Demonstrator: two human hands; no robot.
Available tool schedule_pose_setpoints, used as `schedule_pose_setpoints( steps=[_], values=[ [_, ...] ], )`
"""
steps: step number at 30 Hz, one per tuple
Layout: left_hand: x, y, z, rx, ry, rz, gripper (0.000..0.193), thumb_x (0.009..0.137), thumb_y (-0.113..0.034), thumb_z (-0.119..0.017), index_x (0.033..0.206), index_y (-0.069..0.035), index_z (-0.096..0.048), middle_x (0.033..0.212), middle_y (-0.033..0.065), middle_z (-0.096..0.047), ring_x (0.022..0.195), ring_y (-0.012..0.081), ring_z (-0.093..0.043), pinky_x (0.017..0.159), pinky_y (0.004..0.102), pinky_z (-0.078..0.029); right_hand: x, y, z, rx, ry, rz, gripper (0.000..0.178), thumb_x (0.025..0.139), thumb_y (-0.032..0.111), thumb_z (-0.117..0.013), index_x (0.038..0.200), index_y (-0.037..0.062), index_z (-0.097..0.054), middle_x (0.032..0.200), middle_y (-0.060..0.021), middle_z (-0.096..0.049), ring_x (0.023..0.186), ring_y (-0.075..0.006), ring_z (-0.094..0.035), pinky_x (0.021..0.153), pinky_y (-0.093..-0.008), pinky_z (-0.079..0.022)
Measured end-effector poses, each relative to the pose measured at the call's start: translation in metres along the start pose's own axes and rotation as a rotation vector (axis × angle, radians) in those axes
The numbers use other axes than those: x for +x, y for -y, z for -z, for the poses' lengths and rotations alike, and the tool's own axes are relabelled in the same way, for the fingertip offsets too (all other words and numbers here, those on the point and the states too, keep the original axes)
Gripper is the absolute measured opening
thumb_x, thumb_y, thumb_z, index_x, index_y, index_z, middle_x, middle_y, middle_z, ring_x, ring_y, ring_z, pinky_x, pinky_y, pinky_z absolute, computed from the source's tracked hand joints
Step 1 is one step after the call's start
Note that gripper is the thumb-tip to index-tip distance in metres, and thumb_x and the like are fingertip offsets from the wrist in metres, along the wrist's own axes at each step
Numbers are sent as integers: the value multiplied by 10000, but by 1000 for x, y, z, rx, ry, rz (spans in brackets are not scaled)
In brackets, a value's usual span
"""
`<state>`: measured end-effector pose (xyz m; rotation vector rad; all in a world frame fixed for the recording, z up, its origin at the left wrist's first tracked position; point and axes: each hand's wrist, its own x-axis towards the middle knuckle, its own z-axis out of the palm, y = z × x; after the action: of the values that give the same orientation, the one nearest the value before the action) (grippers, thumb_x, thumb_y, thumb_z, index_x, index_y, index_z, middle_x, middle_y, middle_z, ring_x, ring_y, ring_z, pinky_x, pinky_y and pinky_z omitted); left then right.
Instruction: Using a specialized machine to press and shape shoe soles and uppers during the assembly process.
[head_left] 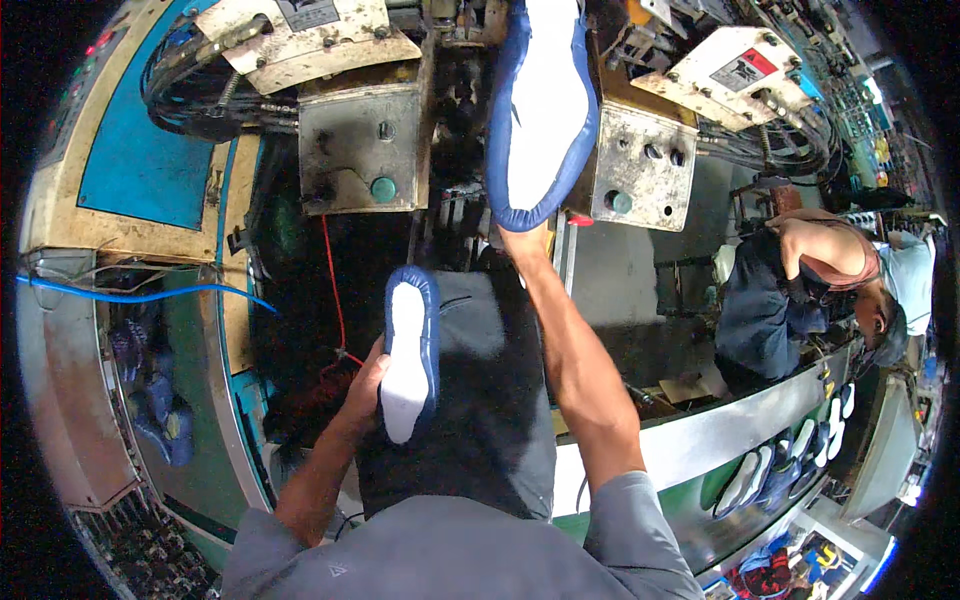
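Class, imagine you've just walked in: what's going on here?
The person's left hand holds a blue shoe, white underside showing, over dark trousers. The right hand, mostly hidden, apparently holds up another blue shoe between two metal boxes. At right, another person is nearby, with more white-bottomed shoes lying below.

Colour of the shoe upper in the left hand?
The shoe upper is blue, best in the head view.
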<state>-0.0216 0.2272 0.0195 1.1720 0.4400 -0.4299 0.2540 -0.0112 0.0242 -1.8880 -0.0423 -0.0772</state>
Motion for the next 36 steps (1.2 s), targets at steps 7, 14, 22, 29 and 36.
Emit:
schedule_pose_setpoints(
  steps=[7, 14, 22, 29, 36],
  values=[
    [-6, 3, 2, -154, 77, -54, 655, 1097, -342, -453, 1672, -61, -313, 1442, 114, -596, 1242, 220, -621, 1073, 380, -519, -88, 37, 49, -301, 74, 349, 529, 886, 69, -727, 1406, 0, -660, 1371, -255, -669, 1327, -352, -623, 1141, -456, -466],
    [-14, 4, -12, -224, 177, -65, 640, 1128, -368, -477, 1684, -119, -281, 1434, 85, -600, 1227, 204, -637, 1043, 392, -556, -23, 158, 40, -745, -198, 772, 777, 886, 151, -808, 1575, 45, -465, 1606, -318, -391, 1488, -555, -347, 1253, -586, -317],
    [-25, 0, -20, -136, 158, -155, 748, 1091, -201, -556, 1725, -113, -170, 1619, 113, -462, 1413, 249, -521, 1170, 425, -461, -19, 158, 29, -835, -121, 746, 822, 832, 105, -785, 1585, 46, -462, 1622, -300, -387, 1508, -541, -333, 1267, -586, -321],
    [-21, -63, -73, 47, 120, -287, 886, 1041, -247, -650, 1738, -84, -128, 1743, 95, -294, 1564, 220, -333, 1262, 396, -301, 61, 179, 28, -946, -156, 790, 896, 801, 173, -825, 1571, -41, -419, 1576, -290, -446, 1490, -484, -359, 1278, -504, -310],
    [4, -81, -93, 124, 87, -314, 990, 994, 5, -701, 1742, -150, -72, 1791, 72, -123, 1586, 241, -267, 1189, 441, -476, 137, 185, 25, -848, -280, 965, 712, 834, 79, -750, 1482, -75, -499, 1501, -311, -498, 1430, -495, -420, 1219, -506, -389]
  ],
)
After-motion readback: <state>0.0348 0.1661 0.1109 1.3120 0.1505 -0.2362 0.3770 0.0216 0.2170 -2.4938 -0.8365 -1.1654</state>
